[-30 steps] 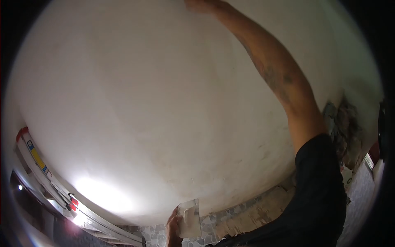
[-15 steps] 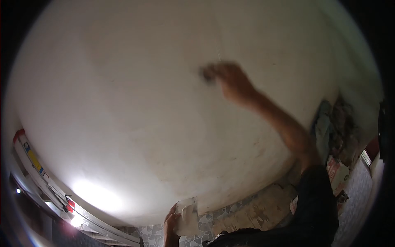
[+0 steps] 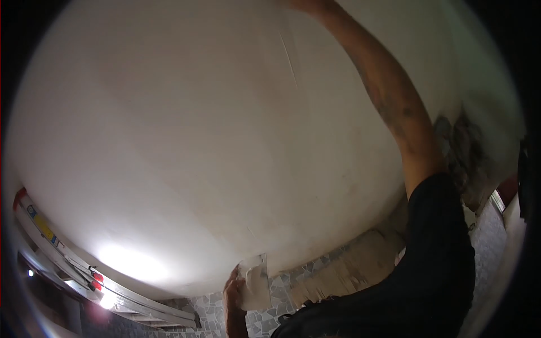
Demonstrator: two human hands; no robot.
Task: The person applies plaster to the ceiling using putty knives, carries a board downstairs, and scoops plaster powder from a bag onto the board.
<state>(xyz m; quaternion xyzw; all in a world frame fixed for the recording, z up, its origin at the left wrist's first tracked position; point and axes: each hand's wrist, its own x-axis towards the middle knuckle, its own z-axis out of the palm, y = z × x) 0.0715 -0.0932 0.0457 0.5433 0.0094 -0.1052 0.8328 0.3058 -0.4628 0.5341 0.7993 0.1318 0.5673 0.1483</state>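
Observation:
A flat rectangular plate, with a patch of pale paste on its face, is gripped at its left edge by my left hand, fingers bent round it. It is held low, in front of the bottom of a large white wall. My right arm stretches up across the wall, and only the back part of my right hand shows at the top edge. Its fingers and anything in them are out of frame. A thin raised line marks the wall below that hand.
A ladder with red end parts lies at the lower left beside a bright light. A stained brown sheet covers part of the stone-patterned floor. Dark cloth-like items are heaped at the right.
My right hand has moved up the wall to the top edge; the small dark thing at its fingers is out of view now. My left hand and the plate have shifted slightly up.

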